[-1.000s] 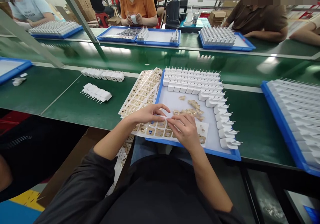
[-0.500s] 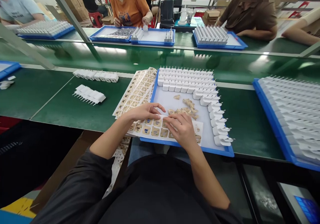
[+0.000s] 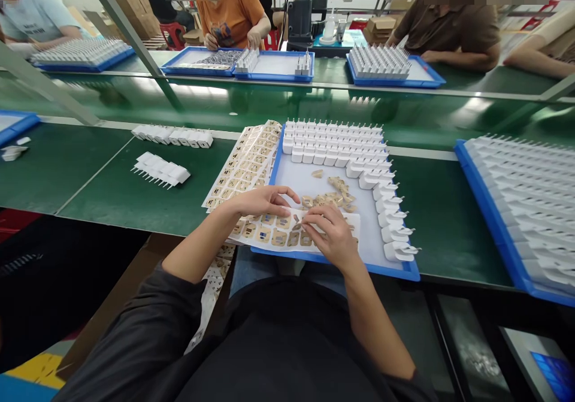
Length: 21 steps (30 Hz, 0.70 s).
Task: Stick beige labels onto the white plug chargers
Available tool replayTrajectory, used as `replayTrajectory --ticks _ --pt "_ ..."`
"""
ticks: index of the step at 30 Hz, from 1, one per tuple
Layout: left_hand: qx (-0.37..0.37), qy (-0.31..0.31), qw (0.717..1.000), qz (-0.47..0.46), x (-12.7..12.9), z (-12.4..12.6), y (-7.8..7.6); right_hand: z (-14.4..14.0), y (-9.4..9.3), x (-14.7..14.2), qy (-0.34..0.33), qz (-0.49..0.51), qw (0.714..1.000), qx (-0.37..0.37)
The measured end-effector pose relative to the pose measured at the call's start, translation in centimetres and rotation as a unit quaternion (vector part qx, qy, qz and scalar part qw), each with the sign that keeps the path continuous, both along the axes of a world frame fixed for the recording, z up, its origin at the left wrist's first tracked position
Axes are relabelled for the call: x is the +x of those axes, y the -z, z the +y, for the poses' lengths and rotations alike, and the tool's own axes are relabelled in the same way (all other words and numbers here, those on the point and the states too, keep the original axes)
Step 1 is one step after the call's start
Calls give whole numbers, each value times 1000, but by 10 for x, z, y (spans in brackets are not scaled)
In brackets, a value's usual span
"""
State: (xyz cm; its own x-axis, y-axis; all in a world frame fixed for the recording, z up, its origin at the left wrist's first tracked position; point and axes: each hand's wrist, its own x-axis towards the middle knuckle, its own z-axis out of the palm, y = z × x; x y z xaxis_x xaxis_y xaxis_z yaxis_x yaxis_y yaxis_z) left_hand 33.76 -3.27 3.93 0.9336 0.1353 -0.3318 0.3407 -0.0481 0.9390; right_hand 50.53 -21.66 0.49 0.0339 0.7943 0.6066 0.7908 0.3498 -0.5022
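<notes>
A white sheet of tan adhesive pieces lies over the front part of a blue-rimmed tray. My left hand rests at the sheet's upper edge, its fingers apart and the thumb touching the sheet. Near the sheet's middle, my right hand is closed in a pinch on a small tan sticker, which looks partly lifted. Loose tan scraps lie just beyond in the tray. White plug housings with metal pins line the tray's back and right side.
More sticker sheets lie left of the tray. Two rows of white plug housings sit on the green bench. A full tray stands right. Across the conveyor, several people work at trays.
My right hand has shifted slightly right, and a small tan sticker now shows at its fingertips. The sheet's right end has moved a little left. My left hand has barely moved.
</notes>
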Motion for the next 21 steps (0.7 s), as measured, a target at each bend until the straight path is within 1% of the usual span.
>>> replayTrajectory --ticks 4,8,14,17,19,21 --pt "3 33 999 -5 1 -2 -2 2 -1 -6 -11 34 999 -7" --pt "1 35 999 -4 0 -3 1 3 -1 -8 -15 34 999 -30" --pt "-19 35 999 -8 -3 0 6 -4 -1 4 -23 49 995 -79" --pt "-19 39 999 -13 -3 0 7 -6 -3 11 -34 50 994 -90" --pt "-8 37 999 -15 -2 -1 5 -6 -5 14 -30 35 995 -89" --pt "19 33 999 -16 -1 -3 2 -5 -7 16 -6 8 997 -72"
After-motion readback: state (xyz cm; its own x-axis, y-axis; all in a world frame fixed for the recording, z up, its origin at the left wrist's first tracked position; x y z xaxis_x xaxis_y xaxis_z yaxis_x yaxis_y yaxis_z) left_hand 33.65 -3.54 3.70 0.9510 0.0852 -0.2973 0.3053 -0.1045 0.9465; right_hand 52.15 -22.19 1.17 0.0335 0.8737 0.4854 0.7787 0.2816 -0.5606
